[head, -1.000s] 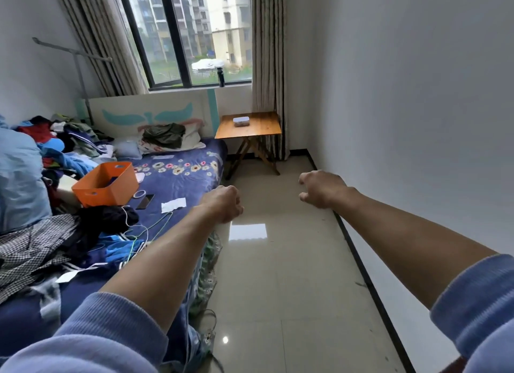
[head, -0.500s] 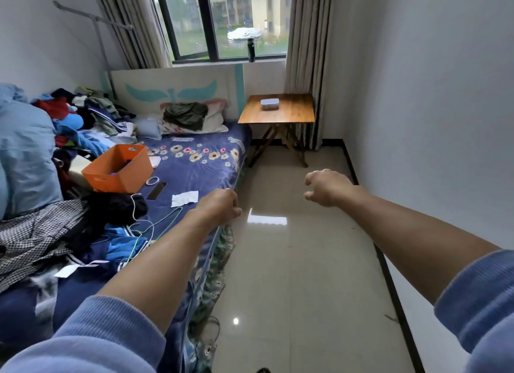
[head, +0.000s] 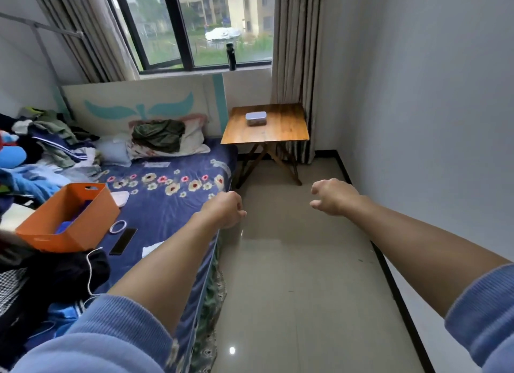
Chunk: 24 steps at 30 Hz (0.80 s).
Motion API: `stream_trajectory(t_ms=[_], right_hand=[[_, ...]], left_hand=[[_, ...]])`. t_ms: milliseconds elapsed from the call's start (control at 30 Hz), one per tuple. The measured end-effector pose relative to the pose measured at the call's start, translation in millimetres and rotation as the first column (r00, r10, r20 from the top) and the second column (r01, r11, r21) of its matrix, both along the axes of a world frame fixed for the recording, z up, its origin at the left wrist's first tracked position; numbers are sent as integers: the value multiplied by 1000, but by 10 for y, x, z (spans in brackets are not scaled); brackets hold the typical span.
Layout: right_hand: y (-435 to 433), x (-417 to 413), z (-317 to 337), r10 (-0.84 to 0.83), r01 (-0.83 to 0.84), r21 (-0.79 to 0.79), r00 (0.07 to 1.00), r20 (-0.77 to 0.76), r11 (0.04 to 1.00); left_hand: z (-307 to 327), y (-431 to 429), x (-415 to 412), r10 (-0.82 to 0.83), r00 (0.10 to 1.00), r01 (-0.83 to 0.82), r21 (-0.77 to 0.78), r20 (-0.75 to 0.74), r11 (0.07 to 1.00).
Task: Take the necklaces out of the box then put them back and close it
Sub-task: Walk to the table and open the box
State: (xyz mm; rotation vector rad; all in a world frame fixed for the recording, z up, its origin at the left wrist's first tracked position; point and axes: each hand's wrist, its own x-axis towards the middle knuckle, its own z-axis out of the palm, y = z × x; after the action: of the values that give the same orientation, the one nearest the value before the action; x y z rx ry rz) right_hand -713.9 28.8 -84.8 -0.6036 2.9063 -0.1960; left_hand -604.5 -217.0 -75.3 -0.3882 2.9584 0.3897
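A small box [head: 256, 118] with a pale lid, closed, sits on the wooden folding table [head: 286, 130] under the window, far ahead of me. No necklaces show. My left hand [head: 224, 212] is stretched out over the bed's edge, fingers curled into a loose fist, holding nothing. My right hand [head: 332, 197] is stretched out over the floor, fingers bent and slightly apart, also holding nothing. Both hands are well short of the table.
A bed [head: 167, 200] with a blue flowered sheet runs along the left, carrying an orange bin [head: 69, 219], a phone [head: 123, 241], a pillow and piled clothes. A white wall is on the right. Tiled floor [head: 300, 275] leads to the table. A dark bottle [head: 231, 56] stands on the sill.
The view has moved forward toward the table, which looks larger and nearer. Both arms stay stretched out; the right hand's fingers have loosened a little.
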Motion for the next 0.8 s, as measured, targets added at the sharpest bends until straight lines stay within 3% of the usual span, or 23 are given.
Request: stream_trajectory(t_ms=[533, 800], right_hand=[[-1048, -3713, -112, 73, -72, -16, 996, 50, 997], [-2030, -5162, -310, 156, -156, -1, 986, 59, 988]], left_hand=[[-107, -898, -3460, 85, 996, -86, 40, 10, 995], [-294, -1866, -4795, 161, 985, -165, 61, 56, 984]])
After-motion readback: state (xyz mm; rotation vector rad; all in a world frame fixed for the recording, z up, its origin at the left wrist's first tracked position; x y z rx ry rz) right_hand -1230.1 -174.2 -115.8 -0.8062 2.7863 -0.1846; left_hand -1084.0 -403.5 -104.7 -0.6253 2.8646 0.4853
